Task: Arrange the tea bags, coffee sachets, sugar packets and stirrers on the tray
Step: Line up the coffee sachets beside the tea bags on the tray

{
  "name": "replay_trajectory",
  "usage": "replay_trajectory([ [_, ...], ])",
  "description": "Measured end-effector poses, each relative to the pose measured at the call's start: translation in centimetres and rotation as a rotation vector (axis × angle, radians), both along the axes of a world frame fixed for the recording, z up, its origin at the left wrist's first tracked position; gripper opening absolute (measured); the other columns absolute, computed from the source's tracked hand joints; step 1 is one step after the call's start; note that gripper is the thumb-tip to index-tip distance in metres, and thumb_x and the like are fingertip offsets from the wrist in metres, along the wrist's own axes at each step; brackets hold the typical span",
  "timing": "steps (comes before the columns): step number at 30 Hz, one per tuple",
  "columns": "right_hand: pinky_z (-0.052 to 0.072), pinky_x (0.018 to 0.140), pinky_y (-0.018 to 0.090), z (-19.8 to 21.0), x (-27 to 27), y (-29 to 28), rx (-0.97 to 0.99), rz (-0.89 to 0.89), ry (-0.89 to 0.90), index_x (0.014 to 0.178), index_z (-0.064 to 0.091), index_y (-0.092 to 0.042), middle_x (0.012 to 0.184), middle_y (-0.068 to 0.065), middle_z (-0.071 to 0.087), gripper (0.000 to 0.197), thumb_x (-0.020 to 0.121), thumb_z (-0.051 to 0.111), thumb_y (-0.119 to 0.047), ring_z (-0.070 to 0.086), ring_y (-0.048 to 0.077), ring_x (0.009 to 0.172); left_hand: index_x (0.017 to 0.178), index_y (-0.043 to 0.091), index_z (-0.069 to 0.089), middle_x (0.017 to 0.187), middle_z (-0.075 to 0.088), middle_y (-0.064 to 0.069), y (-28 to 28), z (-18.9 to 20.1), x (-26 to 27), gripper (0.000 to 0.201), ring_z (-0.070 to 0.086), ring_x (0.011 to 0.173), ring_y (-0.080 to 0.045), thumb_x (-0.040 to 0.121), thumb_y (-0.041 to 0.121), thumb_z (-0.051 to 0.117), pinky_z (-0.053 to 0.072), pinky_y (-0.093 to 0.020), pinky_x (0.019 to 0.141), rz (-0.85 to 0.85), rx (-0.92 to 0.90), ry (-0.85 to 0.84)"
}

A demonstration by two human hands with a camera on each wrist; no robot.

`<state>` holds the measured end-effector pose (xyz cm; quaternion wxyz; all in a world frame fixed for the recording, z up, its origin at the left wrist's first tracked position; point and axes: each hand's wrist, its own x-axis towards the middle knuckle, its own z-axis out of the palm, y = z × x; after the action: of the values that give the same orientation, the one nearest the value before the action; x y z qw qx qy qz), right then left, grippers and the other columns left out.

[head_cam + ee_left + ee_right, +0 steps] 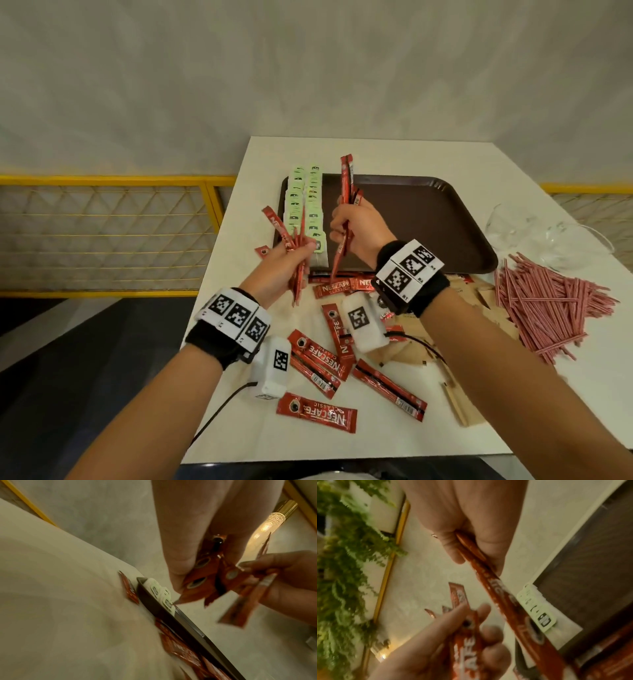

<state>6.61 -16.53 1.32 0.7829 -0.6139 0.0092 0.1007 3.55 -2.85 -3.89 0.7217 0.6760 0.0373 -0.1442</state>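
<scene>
Red coffee sachets [346, 212] stand bunched in the right hand [356, 233], fingers curled round them, above the brown tray [428, 219]. The left hand [287, 263] grips another bunch at the tray's near-left corner, probably gathering them for a neat row beside the green tea bags [305, 202].

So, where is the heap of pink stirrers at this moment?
In the head view, the pink stirrers lie heaped on the white table at the right, just off the brown tray, near clear glassware.
</scene>
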Motion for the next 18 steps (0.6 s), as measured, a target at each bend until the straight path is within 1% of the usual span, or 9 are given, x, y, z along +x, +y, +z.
replay_trajectory([
  [3, 0.026, 0.044, 0.021, 0.1, -0.1, 0.6, 0.182, -0.073, 0.058, 0.069, 0.039, -0.013, 0.039, -0.008, 0.041, 0.035, 0.082, 0.026, 0.017, 0.032, 0.008, 0.036, 0.118, 0.020, 0.056, 0.104, 0.066, 0.000, -1.1, 0.0, 0.1, 0.041, 0.062, 0.096, -0.013, 0.087, 0.047, 0.057, 0.050, -0.030, 0.083, -0.112, 0.101, -0.061],
  [4, 0.032, 0.042, 0.021, 0.1, -0.2, 0.7, 0.203, -0.096, 0.072, 0.070, 0.039, -0.013, 0.040, -0.007, 0.043, 0.033, 0.083, 0.028, 0.015, 0.037, 0.008, 0.035, 0.118, 0.021, 0.057, 0.110, 0.066, 0.000, -1.4, 0.1, 0.1, 0.042, 0.061, 0.104, -0.014, 0.086, 0.049, 0.057, 0.048, -0.033, 0.092, -0.136, 0.145, -0.085],
  [6, 0.039, 0.042, 0.021, 0.1, -0.3, 0.8, 0.232, -0.142, 0.105, 0.074, 0.039, -0.013, 0.048, -0.003, 0.046, 0.029, 0.086, 0.032, 0.012, 0.043, 0.009, 0.041, 0.105, 0.021, 0.059, 0.098, 0.067, 0.000, -1.8, 0.4, 0.0, 0.022, 0.063, 0.096, -0.011, 0.092, 0.038, 0.052, 0.049, -0.028, 0.089, -0.151, 0.204, -0.140],
  [8, 0.042, 0.047, 0.022, -0.2, -0.3, 0.5, 0.259, -0.173, 0.127, 0.075, 0.039, -0.014, 0.059, -0.001, 0.041, 0.026, 0.089, 0.036, 0.009, 0.042, 0.010, 0.050, 0.107, 0.017, 0.057, 0.091, 0.065, 0.001, -2.0, 0.7, 0.0, 0.022, 0.062, 0.088, -0.010, 0.094, 0.033, 0.050, 0.049, -0.025, 0.084, -0.167, 0.256, -0.173],
  [11, 0.036, 0.053, 0.024, -0.9, 0.1, -0.6, 0.204, -0.197, 0.141, 0.080, 0.039, -0.017, 0.059, -0.003, 0.034, 0.019, 0.095, 0.044, -0.006, 0.036, 0.011, 0.054, 0.120, 0.017, 0.055, 0.110, 0.063, 0.004, -1.7, 0.4, 0.4, 0.033, 0.059, 0.107, -0.013, 0.094, 0.036, 0.050, 0.044, -0.036, 0.101, -0.093, 0.259, -0.159],
  [13, 0.032, 0.051, 0.024, -1.4, 0.1, -1.2, 0.119, -0.144, 0.153, 0.098, 0.042, -0.019, 0.059, -0.004, 0.032, 0.010, 0.097, 0.048, -0.027, 0.033, 0.009, 0.051, 0.125, 0.024, 0.053, 0.124, 0.060, 0.006, -1.5, 0.6, 0.6, 0.041, 0.054, 0.118, -0.013, 0.089, 0.044, 0.054, 0.039, -0.040, 0.107, -0.018, 0.150, -0.124],
  [15, 0.040, 0.052, 0.022, -2.1, -0.1, -0.8, -0.027, -0.020, 0.171, 0.120, 0.039, -0.019, 0.066, -0.005, 0.043, 0.039, 0.094, 0.044, -0.048, 0.045, 0.007, 0.050, 0.135, 0.024, 0.047, 0.130, 0.057, 0.007, -1.9, 1.0, 0.8, 0.055, 0.052, 0.122, -0.011, 0.087, 0.049, 0.055, 0.037, -0.038, 0.108, 0.002, 0.083, -0.134],
  [17, 0.053, 0.080, 0.030, -2.7, -0.2, 0.3, -0.107, 0.118, 0.164, 0.133, 0.043, -0.018, 0.098, 0.003, 0.063, 0.071, 0.085, 0.039, -0.069, 0.065, 0.011, 0.083, 0.139, 0.023, 0.042, 0.129, 0.056, 0.008, -2.7, 1.6, 0.8, 0.047, 0.052, 0.120, -0.009, 0.095, 0.039, 0.048, 0.038, -0.035, 0.107, -0.021, 0.092, -0.157],
  [18, 0.048, 0.096, 0.038, -2.9, -0.3, 0.8, -0.114, 0.140, 0.180, 0.136, 0.045, -0.020, 0.116, 0.006, 0.062, 0.085, 0.076, 0.037, -0.079, 0.062, 0.017, 0.104, 0.140, 0.024, 0.039, 0.131, 0.053, 0.008, -3.1, 1.6, 1.0, 0.046, 0.050, 0.122, -0.010, 0.096, 0.036, 0.045, 0.038, -0.035, 0.108, -0.036, 0.106, -0.177],
])
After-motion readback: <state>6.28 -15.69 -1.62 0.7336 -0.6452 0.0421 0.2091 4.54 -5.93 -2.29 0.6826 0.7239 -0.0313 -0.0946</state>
